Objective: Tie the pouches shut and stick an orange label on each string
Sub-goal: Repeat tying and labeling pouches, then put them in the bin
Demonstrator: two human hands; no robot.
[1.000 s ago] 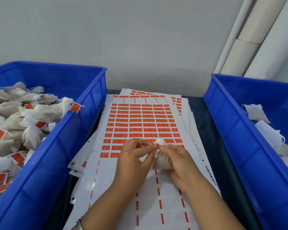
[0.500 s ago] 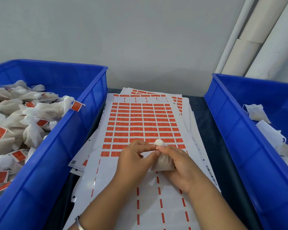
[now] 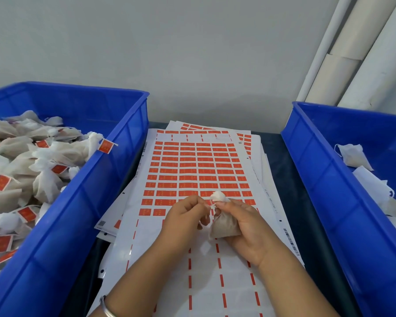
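Left bin (image 3: 114, 179): heaped with tied, labelled pouches; bulk done. Right bin (image 3: 318, 179): a few untied ones left. Label sheet (image 3: 192, 165): many labels unused. Right hand (image 3: 247, 223) grips pouch (image 3: 224, 226) over the sheet; left hand (image 3: 185, 216) pinches its string (image 3: 212, 203); label not yet on.

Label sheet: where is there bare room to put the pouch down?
The peeled lower part of the label sheet, just below both hands, is bare. The right bin's near-left floor looks open. The left bin is crowded with pouches.
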